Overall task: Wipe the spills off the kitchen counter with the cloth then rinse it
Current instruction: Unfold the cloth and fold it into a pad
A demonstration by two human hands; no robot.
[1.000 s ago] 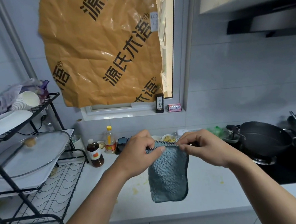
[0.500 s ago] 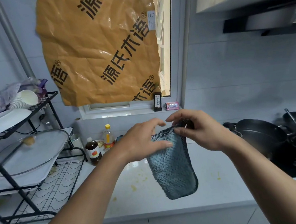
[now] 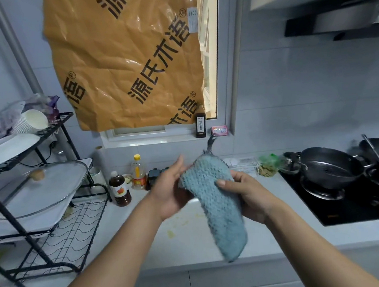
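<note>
The blue-grey cloth [image 3: 212,201] hangs mid-frame above the white counter [image 3: 129,248]. My right hand [image 3: 246,195] grasps its right edge, thumb across the front, while my left hand [image 3: 170,191] lies straight-fingered against its left side. Yellow spills [image 3: 170,233] spot the counter below my left hand, and black pans [image 3: 329,164] sit at the right.

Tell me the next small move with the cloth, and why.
Probably lower the cloth onto the counter at the yellowish spills. The right hand grips it with the thumb on top, the left hand rests against it, and it hangs above the counter without touching. The spills lie just below the left hand, not yet wiped.
</note>
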